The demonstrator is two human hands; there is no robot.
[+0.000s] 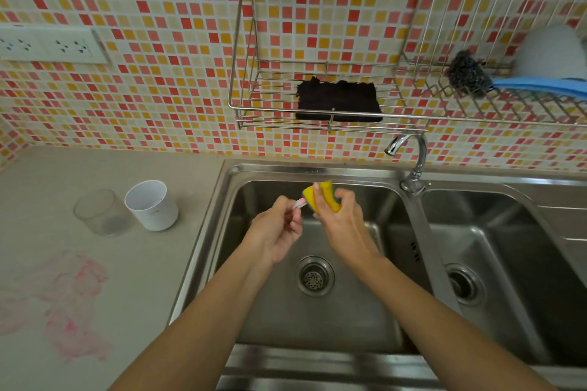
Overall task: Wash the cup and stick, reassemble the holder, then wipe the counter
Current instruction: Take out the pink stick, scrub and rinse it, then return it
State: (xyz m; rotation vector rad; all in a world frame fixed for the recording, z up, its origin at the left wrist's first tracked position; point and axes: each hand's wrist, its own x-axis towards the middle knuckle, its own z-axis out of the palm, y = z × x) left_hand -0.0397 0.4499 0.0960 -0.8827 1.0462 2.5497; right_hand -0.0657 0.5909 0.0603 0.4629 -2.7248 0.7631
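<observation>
Over the left sink basin (349, 320), my left hand (274, 232) pinches a small pink and white stick (77, 204), most of it hidden in my fingers. My right hand (341, 216) squeezes a yellow sponge (319, 195) folded around the stick's far end. On the counter to the left stand a white cup (151, 205) and a clear glass holder (100, 211), side by side and both upright. A pink smear (74, 301) stains the counter near the front left.
The tap (409, 155) curves over the divider between the two basins. A wire wall rack (317, 95) holds a black cloth (338, 101); the rack to its right holds steel wool (467, 73), a blue cloth (540, 86) and a white bowl (552, 51). Wall sockets (50, 46) sit at the left.
</observation>
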